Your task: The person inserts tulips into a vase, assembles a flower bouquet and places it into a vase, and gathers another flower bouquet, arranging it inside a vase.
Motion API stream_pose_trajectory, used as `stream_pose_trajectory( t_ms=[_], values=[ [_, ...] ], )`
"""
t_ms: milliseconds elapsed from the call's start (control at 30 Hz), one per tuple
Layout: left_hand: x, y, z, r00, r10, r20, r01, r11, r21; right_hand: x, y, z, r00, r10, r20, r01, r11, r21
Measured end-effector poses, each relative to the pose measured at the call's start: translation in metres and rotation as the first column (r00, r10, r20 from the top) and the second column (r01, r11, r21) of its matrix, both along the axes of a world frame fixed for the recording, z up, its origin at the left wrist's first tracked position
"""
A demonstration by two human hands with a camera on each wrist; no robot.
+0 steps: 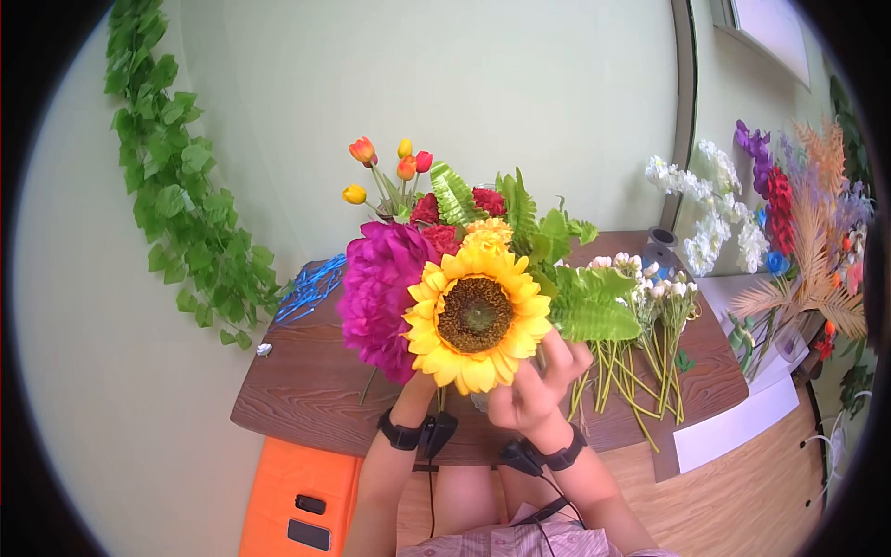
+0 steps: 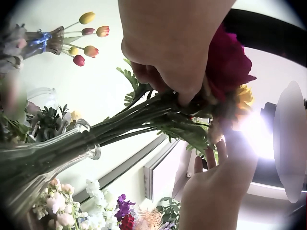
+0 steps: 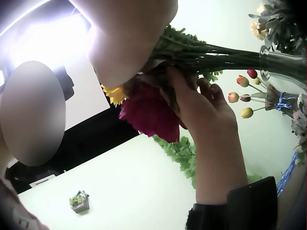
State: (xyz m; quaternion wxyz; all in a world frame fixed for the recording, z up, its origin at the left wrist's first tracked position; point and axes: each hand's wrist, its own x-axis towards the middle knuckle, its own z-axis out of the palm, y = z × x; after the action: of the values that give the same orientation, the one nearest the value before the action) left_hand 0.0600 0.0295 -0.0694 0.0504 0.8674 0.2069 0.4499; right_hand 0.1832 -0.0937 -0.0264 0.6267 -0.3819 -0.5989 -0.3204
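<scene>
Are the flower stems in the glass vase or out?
In: the left wrist view shows the green stems running through the mouth of the glass vase.

I could read no text, label, brand or number anywhere around me. In the right wrist view, the little planter box bore faint pale marks too small for me to make out, and a pale mark on the clothing was too blurred to read.
</scene>
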Motion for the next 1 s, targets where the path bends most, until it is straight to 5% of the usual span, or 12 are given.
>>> stream_pose_trajectory(
  t_ms=[300, 633, 733, 800, 833, 867, 933, 967, 1000],
  values=[
    [-0.019, -0.017, -0.013, 0.999, -0.021, -0.026, 0.021, 1.0, 0.002, 0.001, -0.001, 0.001, 0.999, 0.032, -0.044, -0.034, 0.998, -0.045],
    [-0.009, -0.004, 0.003, 1.0, -0.026, 0.017, 0.023, 0.991, 0.131, 0.01, 0.001, -0.023, 0.972, 0.186, -0.144, -0.17, 0.978, 0.118],
    [-0.033, -0.023, -0.028, 0.999, -0.039, 0.027, 0.035, 0.988, 0.15, 0.004, 0.016, -0.023, 0.85, 0.412, -0.328, -0.358, 0.909, 0.213],
    [-0.032, -0.02, -0.024, 0.999, -0.043, 0.032, 0.038, 0.987, 0.156, -0.007, 0.019, -0.015, 0.431, 0.637, -0.64, -0.65, 0.711, 0.27],
    [-0.031, -0.019, -0.022, 0.999, -0.043, 0.034, 0.037, 0.987, 0.158, -0.007, 0.025, -0.021, 0.375, 0.644, -0.667, -0.696, 0.671, 0.257],
    [-0.031, -0.021, -0.021, 0.999, -0.042, 0.035, 0.036, 0.987, 0.16, -0.005, 0.028, -0.022, 0.375, 0.646, -0.665, -0.698, 0.669, 0.257],
    [-0.032, -0.019, -0.014, 0.998, -0.041, 0.038, 0.034, 0.986, 0.162, 0.003, 0.031, -0.023, 0.509, 0.493, -0.706, -0.79, 0.593, -0.155],
    [-0.026, -0.013, -0.009, 0.998, -0.04, 0.038, 0.034, 0.986, 0.162, 0.005, 0.034, -0.023, 0.508, 0.494, -0.705, -0.791, 0.592, -0.156],
    [-0.027, -0.013, -0.009, 0.998, -0.04, 0.039, 0.033, 0.986, 0.161, 0.007, 0.036, -0.023, 0.696, 0.461, -0.55, -0.681, 0.666, -0.304]
  ],
)
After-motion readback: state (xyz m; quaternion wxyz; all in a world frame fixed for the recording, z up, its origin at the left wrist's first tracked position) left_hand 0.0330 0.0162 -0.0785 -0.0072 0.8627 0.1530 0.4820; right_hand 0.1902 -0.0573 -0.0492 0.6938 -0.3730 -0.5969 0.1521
